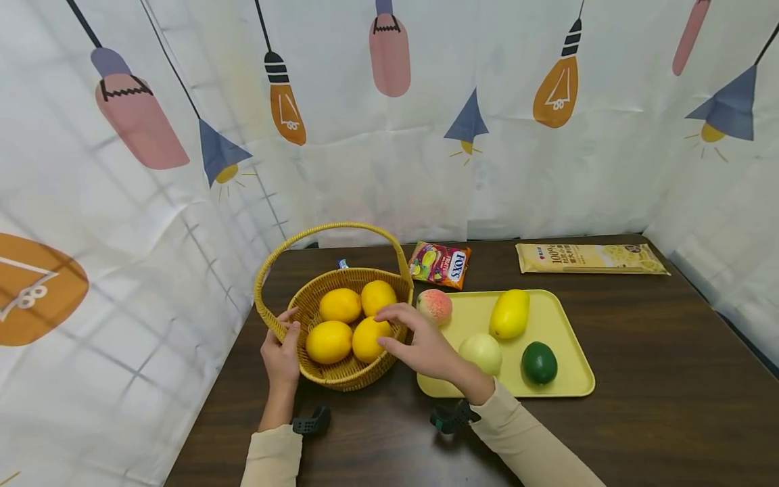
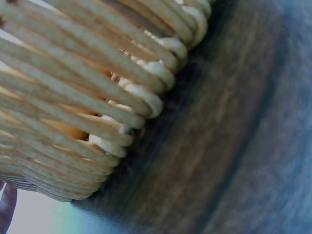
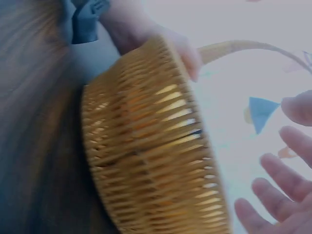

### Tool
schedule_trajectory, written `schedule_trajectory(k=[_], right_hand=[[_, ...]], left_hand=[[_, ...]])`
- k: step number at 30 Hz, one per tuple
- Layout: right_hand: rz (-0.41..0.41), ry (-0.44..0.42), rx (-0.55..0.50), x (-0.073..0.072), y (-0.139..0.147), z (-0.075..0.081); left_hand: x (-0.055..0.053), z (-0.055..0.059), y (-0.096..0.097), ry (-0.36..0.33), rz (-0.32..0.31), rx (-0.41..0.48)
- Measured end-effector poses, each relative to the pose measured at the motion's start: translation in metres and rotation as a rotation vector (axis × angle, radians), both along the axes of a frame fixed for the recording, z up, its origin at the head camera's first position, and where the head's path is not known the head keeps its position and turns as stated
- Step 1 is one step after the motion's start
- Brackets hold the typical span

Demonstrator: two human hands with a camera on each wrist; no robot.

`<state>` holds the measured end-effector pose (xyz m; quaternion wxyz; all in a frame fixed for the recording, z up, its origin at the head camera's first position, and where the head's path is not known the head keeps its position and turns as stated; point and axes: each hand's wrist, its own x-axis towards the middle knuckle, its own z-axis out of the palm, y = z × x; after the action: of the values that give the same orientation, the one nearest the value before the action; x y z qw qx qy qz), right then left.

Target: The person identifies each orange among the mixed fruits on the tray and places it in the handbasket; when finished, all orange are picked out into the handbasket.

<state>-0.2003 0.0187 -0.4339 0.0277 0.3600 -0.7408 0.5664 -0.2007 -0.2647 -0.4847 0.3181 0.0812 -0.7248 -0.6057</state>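
A yellow wicker basket (image 1: 343, 383) with a tall arched handle stands on the dark wooden table, holding several yellow lemon-like fruits (image 1: 329, 342). My left hand (image 1: 282, 358) grips its left rim at the foot of the handle, thumb over the edge. Over the right rim reaches my right hand (image 1: 426, 345), its fingertips close above the front right fruit (image 1: 368, 341). Spread fingers (image 3: 278, 163) with nothing between them show in the right wrist view, beside the basket wall (image 3: 146, 146). The weave (image 2: 73, 97) fills much of the left wrist view.
Right of the basket lies a yellow tray (image 1: 575, 382) with a peach (image 1: 435, 307), a yellow fruit (image 1: 510, 314), a pale green round fruit (image 1: 481, 353) and a dark green fruit (image 1: 539, 363). Behind are a candy bag (image 1: 439, 264) and a long noodle packet (image 1: 590, 259). Printed curtains surround the table.
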Motion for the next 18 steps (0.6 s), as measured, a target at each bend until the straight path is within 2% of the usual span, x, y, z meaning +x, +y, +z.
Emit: schedule_trajectory(k=[4, 9, 18], right_hand=[[0.017, 0.004, 0.046, 0.002, 0.011, 0.011], [0.028, 0.034, 0.045, 0.000, 0.023, 0.020], [0.009, 0.056, 0.027, -0.003, 0.031, 0.023]], left_hand=[[0.000, 0.000, -0.001, -0.005, -0.002, 0.003], [0.001, -0.001, 0.000, -0.016, 0.000, 0.003], [0.001, 0.001, -0.001, -0.013, -0.019, 0.001]])
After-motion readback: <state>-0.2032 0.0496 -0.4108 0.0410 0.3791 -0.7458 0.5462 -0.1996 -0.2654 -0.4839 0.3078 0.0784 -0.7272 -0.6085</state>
